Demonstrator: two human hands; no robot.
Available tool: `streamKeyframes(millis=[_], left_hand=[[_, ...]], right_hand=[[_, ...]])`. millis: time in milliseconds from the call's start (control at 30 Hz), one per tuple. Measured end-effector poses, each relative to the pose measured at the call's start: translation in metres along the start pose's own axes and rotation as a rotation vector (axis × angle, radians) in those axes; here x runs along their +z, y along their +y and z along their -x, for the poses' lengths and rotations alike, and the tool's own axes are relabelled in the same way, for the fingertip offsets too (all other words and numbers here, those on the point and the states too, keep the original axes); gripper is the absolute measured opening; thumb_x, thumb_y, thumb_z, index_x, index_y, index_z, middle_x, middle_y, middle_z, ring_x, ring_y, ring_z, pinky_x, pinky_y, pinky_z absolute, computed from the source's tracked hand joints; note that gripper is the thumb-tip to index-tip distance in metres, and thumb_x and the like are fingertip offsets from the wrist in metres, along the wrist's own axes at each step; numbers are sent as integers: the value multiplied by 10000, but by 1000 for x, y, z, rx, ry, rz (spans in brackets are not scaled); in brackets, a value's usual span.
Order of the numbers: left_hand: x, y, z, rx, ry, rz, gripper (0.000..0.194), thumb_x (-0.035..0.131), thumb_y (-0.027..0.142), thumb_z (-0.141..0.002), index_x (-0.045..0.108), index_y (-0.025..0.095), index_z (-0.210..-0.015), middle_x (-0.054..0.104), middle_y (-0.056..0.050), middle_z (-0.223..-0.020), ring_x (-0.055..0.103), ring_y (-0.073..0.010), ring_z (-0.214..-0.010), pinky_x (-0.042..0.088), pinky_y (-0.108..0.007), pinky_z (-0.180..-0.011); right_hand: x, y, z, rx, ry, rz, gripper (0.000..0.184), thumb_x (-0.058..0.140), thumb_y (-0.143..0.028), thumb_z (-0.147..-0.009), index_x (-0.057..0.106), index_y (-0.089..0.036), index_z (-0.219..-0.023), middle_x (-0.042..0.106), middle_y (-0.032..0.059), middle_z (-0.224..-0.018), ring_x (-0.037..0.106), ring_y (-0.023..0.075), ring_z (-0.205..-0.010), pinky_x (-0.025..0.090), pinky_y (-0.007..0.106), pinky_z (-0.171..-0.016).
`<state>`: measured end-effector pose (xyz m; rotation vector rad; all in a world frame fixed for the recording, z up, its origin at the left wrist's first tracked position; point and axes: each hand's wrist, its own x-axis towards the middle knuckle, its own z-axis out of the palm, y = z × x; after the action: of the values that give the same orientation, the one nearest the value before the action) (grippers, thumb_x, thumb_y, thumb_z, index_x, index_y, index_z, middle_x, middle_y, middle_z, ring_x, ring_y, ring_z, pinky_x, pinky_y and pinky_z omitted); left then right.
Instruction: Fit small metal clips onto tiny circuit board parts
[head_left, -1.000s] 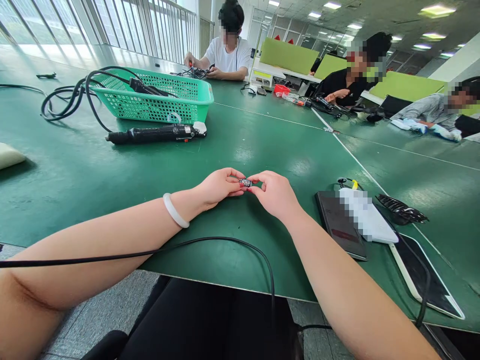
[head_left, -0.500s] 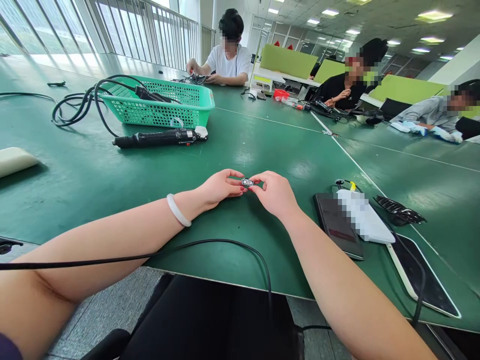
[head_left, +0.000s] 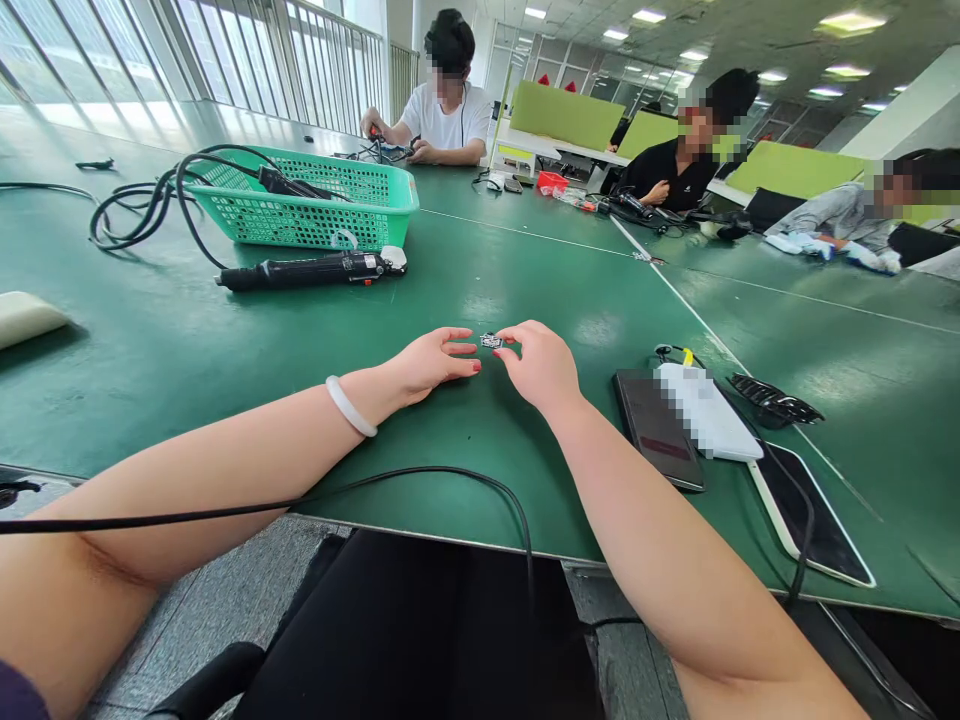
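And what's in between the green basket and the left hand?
A corded black tool lies close to the green basket, then bare green tabletop runs on to the left hand. The head view shows it.

Small, flat piece [head_left: 491, 341] with a black-and-white patterned face, its fine detail too small to read, held above the green desk [head_left: 480, 440] by the fingertips of the right hand [head_left: 541, 368].

Small part [head_left: 491, 341] in right hand [head_left: 541, 366]
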<state>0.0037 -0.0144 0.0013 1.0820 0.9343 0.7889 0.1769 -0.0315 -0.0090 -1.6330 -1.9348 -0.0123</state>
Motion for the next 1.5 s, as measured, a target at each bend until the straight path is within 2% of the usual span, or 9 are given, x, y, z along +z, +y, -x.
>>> streamKeyframes(millis=[233, 467, 667, 833, 1067, 1200, 1300, 1400, 1500], left_hand=[[-1, -1, -1, 7, -24, 10, 651, 697, -10, -626, 490, 111, -1232, 518, -203, -1296, 645, -179, -929, 473, -350, -889], [-2, -4, -2, 24, -73, 44, 580, 673, -19, -634, 524, 125, -1176, 594, -145, -1194, 625, -161, -934, 441, -349, -905], [2, -6, -3, 25, -109, 146, 290, 612, 74, -748, 609, 114, -1036, 642, -85, -1003, 604, -114, -874, 402, -323, -950], [5, -8, -4, 18, -25, 192, 190, 468, 73, -859, 608, 91, -986, 645, -81, -893, 605, -96, -765, 460, -296, -845], [-1, 5, 8, -40, 34, 71, 197, 483, -5, -797, 622, 94, -895, 666, -80, -811, 630, -110, -723, 497, -288, -816], [-37, 23, 31, 54, 123, -229, 181, 559, 66, -778, 602, 128, -942, 687, -99, -841, 664, -161, -748, 505, -331, -807], [-85, 31, 52, 146, 308, -664, 197, 568, 126, -785, 595, 192, -969, 684, -56, -845, 641, -172, -672, 488, -326, -721], [-129, 34, 71, 200, 392, -1147, 184, 597, 170, -774, 621, 229, -947, 665, 1, -776, 579, -171, -667, 411, -309, -772], [-154, 36, 86, 204, 421, -1410, 153, 601, 212, -790, 619, 260, -934, 633, 44, -739, 517, -168, -754, 342, -259, -778]], right_hand=[[0, -1, 0, -15, 14, -7, 177, 559, -209, -813, 682, -207, -939, 656, 34, -953, 583, 170, -770, 427, 311, -664], [3, -5, 2, -48, 16, -33, 171, 553, -228, -814, 684, -215, -924, 655, 41, -934, 581, 173, -762, 425, 310, -658], [10, -18, 5, -52, 4, -56, 176, 547, -230, -814, 676, -203, -931, 654, 54, -945, 592, 185, -819, 444, 314, -699], [18, -29, 9, -70, -12, -46, 183, 522, -281, -844, 681, -209, -900, 646, 46, -903, 591, 185, -826, 436, 301, -667], [15, -30, 12, -144, -28, -97, 225, 571, -335, -836, 654, -218, -1008, 641, 43, -950, 581, 170, -833, 438, 284, -692], [10, -21, 12, -135, -28, -121, 287, 562, -374, -844, 627, -207, -1069, 634, 41, -934, 557, 147, -741, 421, 271, -646], [8, -12, 10, -76, -21, -146, 288, 555, -373, -847, 622, -210, -1075, 623, 34, -931, 527, 125, -669, 410, 265, -619], [8, -6, 8, -41, -14, -176, 293, 547, -371, -850, 618, -209, -1084, 617, 32, -942, 497, 106, -615, 410, 265, -619], [8, -4, 8, -43, -5, -194, 291, 546, -359, -849, 618, -206, -1086, 615, 31, -943, 495, 102, -614, 412, 264, -626]])
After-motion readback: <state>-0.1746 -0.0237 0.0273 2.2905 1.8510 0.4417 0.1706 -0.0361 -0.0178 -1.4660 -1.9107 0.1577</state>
